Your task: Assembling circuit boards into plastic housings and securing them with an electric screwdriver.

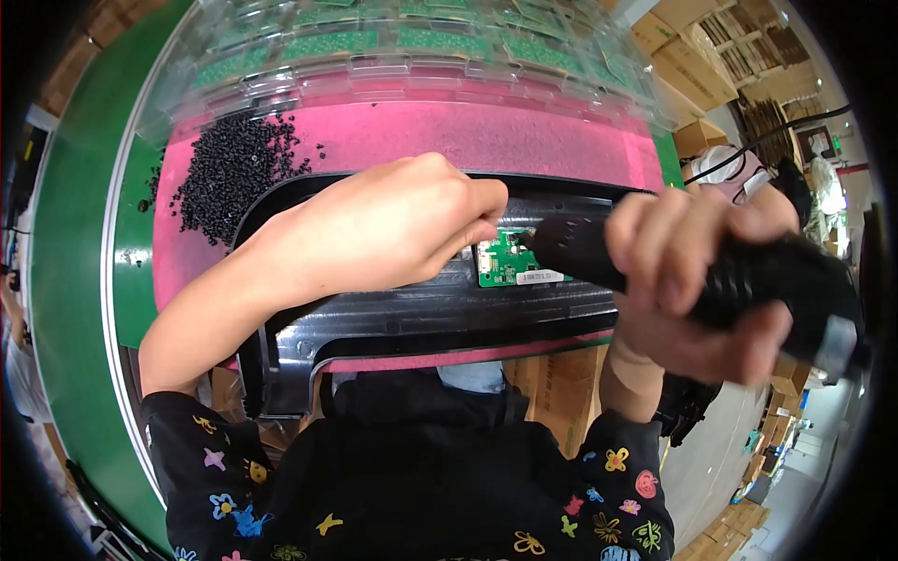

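A long black plastic housing [412, 313] lies across the pink mat, its hollow side up. Inside it sits a small green circuit board [505, 265] with a white label strip and a pale connector. My left hand [412, 220] reaches over the housing, fingers pinched together beside the board's left edge; whatever they hold is hidden. My right hand [687, 271] is wrapped round a black electric screwdriver [575, 251], slightly blurred and held almost level. The tool's tip end points left over the board's upper right part, and I cannot tell if it touches.
A heap of small black screws [224, 178] spreads over the left of the pink mat [421, 126]. Clear plastic trays [393, 70] of green boards stand behind. A black cable [786, 126] runs at upper right. Cardboard boxes [692, 75] and another person [734, 173] are beyond.
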The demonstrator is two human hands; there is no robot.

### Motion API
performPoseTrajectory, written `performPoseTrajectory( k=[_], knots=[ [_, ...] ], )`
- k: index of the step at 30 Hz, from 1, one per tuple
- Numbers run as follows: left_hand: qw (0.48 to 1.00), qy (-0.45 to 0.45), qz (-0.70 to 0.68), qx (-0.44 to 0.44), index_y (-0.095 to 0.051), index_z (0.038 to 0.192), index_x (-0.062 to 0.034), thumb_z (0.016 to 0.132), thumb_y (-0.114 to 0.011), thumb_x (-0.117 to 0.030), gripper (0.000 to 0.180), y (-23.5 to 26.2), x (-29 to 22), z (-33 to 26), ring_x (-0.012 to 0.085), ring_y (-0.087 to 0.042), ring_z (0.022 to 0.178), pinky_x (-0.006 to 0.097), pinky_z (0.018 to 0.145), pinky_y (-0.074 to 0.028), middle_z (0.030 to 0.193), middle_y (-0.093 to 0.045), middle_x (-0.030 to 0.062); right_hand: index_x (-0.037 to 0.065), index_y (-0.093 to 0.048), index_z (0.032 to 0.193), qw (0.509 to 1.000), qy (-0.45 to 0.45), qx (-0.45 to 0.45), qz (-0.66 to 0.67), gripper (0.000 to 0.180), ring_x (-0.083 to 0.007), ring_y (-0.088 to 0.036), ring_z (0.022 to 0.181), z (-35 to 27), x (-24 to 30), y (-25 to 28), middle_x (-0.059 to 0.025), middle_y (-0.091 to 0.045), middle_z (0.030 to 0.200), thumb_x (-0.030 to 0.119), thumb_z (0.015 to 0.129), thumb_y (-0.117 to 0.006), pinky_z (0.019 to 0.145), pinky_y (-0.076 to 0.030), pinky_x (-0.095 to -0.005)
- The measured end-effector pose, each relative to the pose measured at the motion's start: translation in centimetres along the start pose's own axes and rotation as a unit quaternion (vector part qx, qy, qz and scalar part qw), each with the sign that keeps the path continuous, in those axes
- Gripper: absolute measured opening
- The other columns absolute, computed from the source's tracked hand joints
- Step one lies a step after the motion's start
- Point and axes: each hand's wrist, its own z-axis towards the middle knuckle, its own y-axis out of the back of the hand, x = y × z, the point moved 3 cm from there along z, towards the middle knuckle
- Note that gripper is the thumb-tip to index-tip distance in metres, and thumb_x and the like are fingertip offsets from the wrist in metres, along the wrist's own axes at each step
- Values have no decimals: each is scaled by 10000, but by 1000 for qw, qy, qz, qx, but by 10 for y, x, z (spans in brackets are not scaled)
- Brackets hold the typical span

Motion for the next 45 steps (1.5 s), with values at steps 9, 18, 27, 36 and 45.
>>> performPoseTrajectory(
  k=[9,18,27,36,45],
  knots=[
    [990,117,55,-58,-572,784,40,968,-576,-196,300,7,-3,-2,464,-579,709,504,588,-445,698,-579,266,68,-451,1079,979,-116,-136,-97,439,-119,-411,458,-9,-30,-1,-8,-447,580,458,897,-539,521,-395,-303],
    [995,79,43,-43,-627,767,46,859,-693,-176,249,3,1,-15,434,-600,716,487,632,-471,685,-603,231,65,-448,1077,981,-144,-78,-103,376,-123,-402,470,2,-43,0,-12,-441,599,384,902,-543,521,-380,-282],
    [996,33,41,-67,-685,800,37,823,-704,-129,169,2,0,-19,394,-623,805,458,724,-494,740,-624,219,48,-467,1054,966,-198,-14,-164,333,-117,-419,467,13,-53,0,-19,-449,569,330,909,-569,486,-371,-279],
    [999,27,32,-24,-696,912,56,798,-709,-21,137,1,3,-12,355,-660,778,410,699,-530,824,-679,200,65,-469,1106,988,-123,-91,-16,406,-122,-425,491,-5,-30,-1,4,-445,605,420,921,-531,516,-373,-302],
    [983,-107,-104,-106,-694,1029,16,721,-799,-42,330,6,-10,-2,203,-701,656,275,602,-561,733,-698,125,84,-484,1104,994,-3,-91,67,427,-77,-504,550,4,18,-6,31,-538,692,420,880,-622,613,-404,-264]
  ],
)
